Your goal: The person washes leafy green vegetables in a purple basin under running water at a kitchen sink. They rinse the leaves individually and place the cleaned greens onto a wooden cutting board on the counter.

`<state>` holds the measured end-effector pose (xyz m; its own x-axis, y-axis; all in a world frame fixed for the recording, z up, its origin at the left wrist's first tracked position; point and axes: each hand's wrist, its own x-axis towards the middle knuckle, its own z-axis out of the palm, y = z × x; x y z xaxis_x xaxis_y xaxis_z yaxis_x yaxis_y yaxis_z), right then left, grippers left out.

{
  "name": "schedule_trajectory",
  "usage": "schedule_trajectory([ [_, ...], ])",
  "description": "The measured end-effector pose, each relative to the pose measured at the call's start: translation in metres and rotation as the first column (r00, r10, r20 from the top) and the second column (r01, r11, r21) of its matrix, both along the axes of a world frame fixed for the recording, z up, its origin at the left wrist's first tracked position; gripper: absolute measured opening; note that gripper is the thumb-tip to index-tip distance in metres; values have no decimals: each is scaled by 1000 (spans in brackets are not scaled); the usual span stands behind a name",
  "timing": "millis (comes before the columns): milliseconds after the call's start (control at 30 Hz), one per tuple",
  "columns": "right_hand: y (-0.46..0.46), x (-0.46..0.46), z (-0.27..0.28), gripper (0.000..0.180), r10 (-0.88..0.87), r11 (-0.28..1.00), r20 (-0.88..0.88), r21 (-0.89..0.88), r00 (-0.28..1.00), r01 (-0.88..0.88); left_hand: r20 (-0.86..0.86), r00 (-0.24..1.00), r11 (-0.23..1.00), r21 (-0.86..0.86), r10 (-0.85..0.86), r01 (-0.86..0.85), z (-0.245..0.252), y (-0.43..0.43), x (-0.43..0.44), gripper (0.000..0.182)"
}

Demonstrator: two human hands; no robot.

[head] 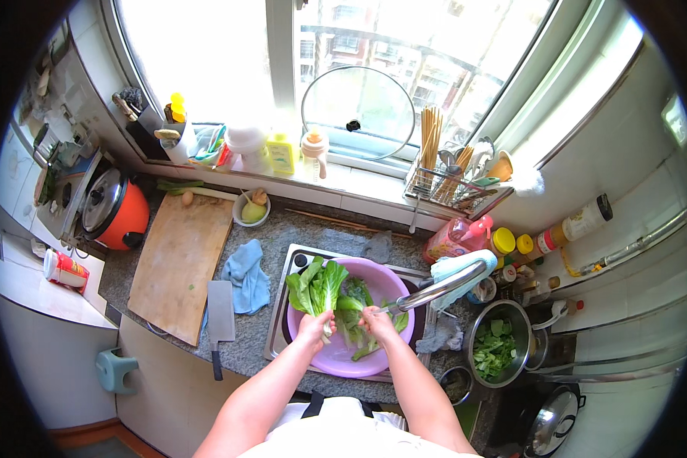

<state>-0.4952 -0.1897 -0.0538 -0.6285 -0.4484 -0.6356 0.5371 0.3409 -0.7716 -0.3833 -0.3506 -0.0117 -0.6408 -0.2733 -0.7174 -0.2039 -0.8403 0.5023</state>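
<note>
A purple plastic basin sits in the steel-rimmed sink with leafy greens inside. My left hand grips a bunch of leafy greens by its pale stalks, the leaves fanning out over the basin's left side. Over the right half of the basin, my right hand holds a leafy stalk just below the faucet; the fingertips are partly hidden by the spout. More loose leaves lie at the bottom of the basin.
Left of the sink are a cleaver, a blue cloth and a wooden cutting board. A steel pot of cut greens stands at the right, near bottles and jars. A glass lid leans on the window.
</note>
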Motion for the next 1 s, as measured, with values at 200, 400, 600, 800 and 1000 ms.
schedule_trajectory([
  [200,-37,-13,21,26,-69,924,288,-343,955,170,23,999,999,27,28,-29,-3,8,-2,14],
  [400,-12,-4,52,56,-42,911,273,-385,961,149,9,998,998,38,56,-57,-11,17,-7,16],
  [600,-22,-7,50,31,-208,957,182,-165,961,238,29,998,984,171,48,-53,-15,30,-19,16],
  [800,-3,6,54,18,-61,993,-120,-105,991,49,-49,999,983,184,-18,26,-14,47,-35,20],
  [1000,9,25,75,27,233,965,-584,235,778,-113,-101,990,925,357,-97,127,2,62,-45,23],
])
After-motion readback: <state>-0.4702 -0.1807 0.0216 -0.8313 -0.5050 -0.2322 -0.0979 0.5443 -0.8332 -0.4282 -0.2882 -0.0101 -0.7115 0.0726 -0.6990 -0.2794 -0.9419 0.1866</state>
